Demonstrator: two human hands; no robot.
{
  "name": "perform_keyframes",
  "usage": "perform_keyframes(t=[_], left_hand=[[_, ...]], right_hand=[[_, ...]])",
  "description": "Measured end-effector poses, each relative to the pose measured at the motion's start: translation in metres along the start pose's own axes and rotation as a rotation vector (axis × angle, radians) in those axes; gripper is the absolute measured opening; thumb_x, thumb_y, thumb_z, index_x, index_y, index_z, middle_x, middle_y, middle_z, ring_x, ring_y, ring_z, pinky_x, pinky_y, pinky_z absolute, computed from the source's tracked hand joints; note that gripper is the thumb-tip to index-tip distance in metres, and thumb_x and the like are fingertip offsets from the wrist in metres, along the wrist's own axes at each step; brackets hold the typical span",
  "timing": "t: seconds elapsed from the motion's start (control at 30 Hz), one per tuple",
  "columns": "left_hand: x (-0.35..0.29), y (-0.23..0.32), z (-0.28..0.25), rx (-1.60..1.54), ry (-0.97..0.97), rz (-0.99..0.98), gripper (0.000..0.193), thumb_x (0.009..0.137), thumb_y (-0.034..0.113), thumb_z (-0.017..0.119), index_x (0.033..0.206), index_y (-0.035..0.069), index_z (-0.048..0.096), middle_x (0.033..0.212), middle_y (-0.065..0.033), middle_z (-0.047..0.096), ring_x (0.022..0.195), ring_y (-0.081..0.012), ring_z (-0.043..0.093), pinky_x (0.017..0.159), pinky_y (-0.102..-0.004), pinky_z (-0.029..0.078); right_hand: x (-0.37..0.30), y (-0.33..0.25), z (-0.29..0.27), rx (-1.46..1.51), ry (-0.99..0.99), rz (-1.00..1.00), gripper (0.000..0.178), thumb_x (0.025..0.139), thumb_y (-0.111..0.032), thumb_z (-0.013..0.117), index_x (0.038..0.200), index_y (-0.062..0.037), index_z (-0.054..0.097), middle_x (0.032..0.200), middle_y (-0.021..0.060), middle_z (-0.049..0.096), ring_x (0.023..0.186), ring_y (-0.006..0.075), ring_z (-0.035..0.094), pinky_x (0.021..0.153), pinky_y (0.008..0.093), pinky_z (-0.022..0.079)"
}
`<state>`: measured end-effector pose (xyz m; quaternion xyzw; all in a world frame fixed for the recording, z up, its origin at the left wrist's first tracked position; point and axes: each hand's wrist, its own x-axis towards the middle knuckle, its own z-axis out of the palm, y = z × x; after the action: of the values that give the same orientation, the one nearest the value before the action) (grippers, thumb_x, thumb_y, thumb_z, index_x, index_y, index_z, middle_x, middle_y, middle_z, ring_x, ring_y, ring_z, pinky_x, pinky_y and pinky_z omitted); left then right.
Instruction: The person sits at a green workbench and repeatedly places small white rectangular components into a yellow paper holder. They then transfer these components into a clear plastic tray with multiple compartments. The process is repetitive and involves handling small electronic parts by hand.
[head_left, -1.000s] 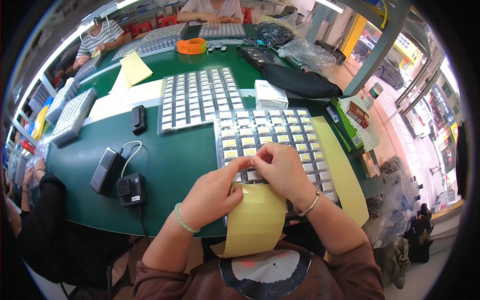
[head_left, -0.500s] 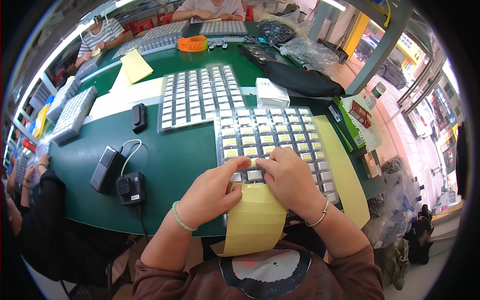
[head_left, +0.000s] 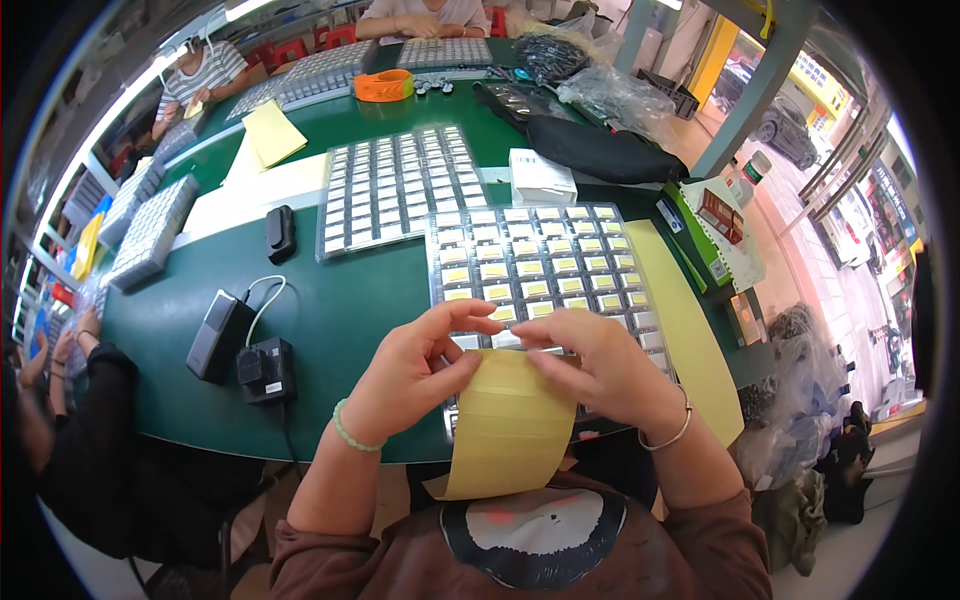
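A yellow sheet (head_left: 510,430), marked with crosswise lines like a strip of stickers, hangs curved in front of my chest. My left hand (head_left: 418,362) pinches its upper left corner with the thumb, the index finger stretched above. At the upper right edge, my right hand (head_left: 605,365) has its thumb on the same sheet, fingertips bent towards the left ones. Whether a small piece sits between those fingertips is too small to tell. Just beyond lies a clear plastic tray (head_left: 434,262) of small white blocks. Many in its far rows carry yellow patches; the nearer ones look plain white.
A second tray of white blocks (head_left: 405,190) lies farther off. To the left are a black power bank (head_left: 220,335), a black cube device (head_left: 265,370) and a black case (head_left: 281,234). A white box (head_left: 542,177) stands behind; yellow paper (head_left: 690,340) lies right. Co-workers sit around the table.
Both hands have drawn back slightly from the tray towards me, the right fingertips leaving the block row. The sheet's top edge has risen a little. One more block near the hands shows yellow.
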<state>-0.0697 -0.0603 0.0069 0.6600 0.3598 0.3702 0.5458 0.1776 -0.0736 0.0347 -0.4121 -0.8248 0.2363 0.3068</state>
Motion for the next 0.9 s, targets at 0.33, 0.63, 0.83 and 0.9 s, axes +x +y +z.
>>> perform_keyframes(t=[0.33, 0.63, 0.83, 0.9], left_hand=[[-0.010, -0.008, 0.005, -0.115, 0.092, 0.016, 0.030, 0.098, -0.005, 0.057, 0.128, -0.001, 0.061, 0.121, -0.0086, 0.070, 0.094, -0.0040, 0.064, 0.079, -0.0206, 0.052], [-0.034, 0.015, 0.011, 0.124, 0.018, 0.111, 0.024, 0.094, 0.017, 0.074, 0.110, 0.000, 0.070, 0.102, -0.0090, 0.074, 0.096, -0.0151, 0.069, 0.085, -0.0291, 0.053], [-0.035, 0.004, 0.012, 0.055, 0.077, 0.109, 0.019, 0.097, 0.018, 0.070, 0.105, 0.001, 0.068, 0.097, -0.0068, 0.072, 0.091, -0.0130, 0.065, 0.082, -0.0286, 0.052], [-0.034, 0.001, 0.012, 0.036, 0.092, 0.104, 0.018, 0.097, 0.018, 0.070, 0.103, 0.001, 0.068, 0.095, -0.0057, 0.070, 0.089, -0.0121, 0.064, 0.081, -0.0285, 0.051]], right_hand=[[-0.020, 0.008, -0.011, 0.115, -0.019, 0.046, 0.022, 0.089, -0.011, 0.075, 0.109, -0.0017, 0.073, 0.091, 0.0121, 0.071, 0.084, 0.0291, 0.068, 0.076, 0.0360, 0.053], [-0.032, -0.015, 0.007, -0.098, 0.158, -0.219, 0.025, 0.077, -0.001, 0.081, 0.100, -0.0069, 0.075, 0.088, 0.0084, 0.071, 0.077, 0.0267, 0.067, 0.067, 0.0370, 0.051], [-0.025, -0.012, 0.013, -0.292, 0.190, -0.359, 0.030, 0.075, -0.001, 0.080, 0.101, -0.0093, 0.070, 0.102, 0.0091, 0.067, 0.089, 0.0291, 0.064, 0.076, 0.0404, 0.050], [-0.024, -0.010, 0.013, -0.400, 0.212, -0.418, 0.029, 0.077, -0.003, 0.079, 0.104, -0.0119, 0.069, 0.105, 0.0082, 0.064, 0.092, 0.0292, 0.062, 0.081, 0.0430, 0.050]])
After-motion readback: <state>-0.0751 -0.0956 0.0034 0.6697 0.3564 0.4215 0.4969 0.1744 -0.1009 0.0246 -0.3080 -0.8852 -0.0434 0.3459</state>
